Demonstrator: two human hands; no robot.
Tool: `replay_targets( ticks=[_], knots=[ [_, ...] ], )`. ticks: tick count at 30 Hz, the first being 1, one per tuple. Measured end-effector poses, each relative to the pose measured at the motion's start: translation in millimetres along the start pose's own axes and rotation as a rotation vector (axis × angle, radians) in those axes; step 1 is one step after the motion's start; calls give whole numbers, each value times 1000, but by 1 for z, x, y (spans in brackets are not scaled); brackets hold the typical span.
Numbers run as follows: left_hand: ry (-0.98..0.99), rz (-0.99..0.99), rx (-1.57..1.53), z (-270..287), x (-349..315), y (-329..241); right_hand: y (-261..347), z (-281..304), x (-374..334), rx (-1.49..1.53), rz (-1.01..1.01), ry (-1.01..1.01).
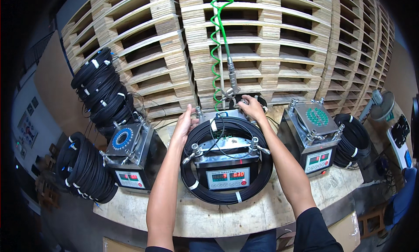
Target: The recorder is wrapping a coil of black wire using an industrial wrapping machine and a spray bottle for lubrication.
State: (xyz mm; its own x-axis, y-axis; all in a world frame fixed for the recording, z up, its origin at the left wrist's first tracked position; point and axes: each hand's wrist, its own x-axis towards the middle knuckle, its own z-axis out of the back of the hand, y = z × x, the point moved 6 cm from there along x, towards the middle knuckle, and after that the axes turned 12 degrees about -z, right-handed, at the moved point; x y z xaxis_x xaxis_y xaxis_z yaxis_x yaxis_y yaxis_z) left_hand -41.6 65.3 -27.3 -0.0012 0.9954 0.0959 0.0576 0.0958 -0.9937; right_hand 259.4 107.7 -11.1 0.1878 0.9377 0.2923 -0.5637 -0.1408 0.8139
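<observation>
A coil of black cable [190, 173], tied with white bands, hangs around the middle tester [200, 175], a metal box with a red-digit display [228, 178]. Loose cable ends cross the tester's top plate. My left hand [185, 123] is beside the back left corner post [199, 112], fingers stretched upward, apparently holding nothing. At the back right corner my right hand [252, 107] is closed, its fingertips pinched around a small metal clamp knob [244, 102] that they partly hide. Two wing-handled clamps [197, 150] stand at the plate's front corners.
A tester with a blue ring [122, 139] stands left, another with green sockets [317, 117] right. Black cable coils are stacked far left [102, 90] and lie at right [352, 138]. A green spiral air hose [214, 46] hangs before wooden pallets [257, 29]. The wooden tabletop [209, 217] has a curved-looking front edge.
</observation>
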Motion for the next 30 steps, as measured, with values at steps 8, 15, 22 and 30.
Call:
replay_targets(
  ticks=[8,15,22,30],
  knots=[
    [-43,-7,-12,5,-4,-4,-3,-33,-4,351,-252,515],
    [-208,231,-123,21,17,30,9,0,-26,203,-257,460],
    [-48,220,-420,17,68,62,20,11,-54,242,-124,212],
    [-187,221,-745,-12,47,38,10,25,-54,98,-117,105]
  ],
)
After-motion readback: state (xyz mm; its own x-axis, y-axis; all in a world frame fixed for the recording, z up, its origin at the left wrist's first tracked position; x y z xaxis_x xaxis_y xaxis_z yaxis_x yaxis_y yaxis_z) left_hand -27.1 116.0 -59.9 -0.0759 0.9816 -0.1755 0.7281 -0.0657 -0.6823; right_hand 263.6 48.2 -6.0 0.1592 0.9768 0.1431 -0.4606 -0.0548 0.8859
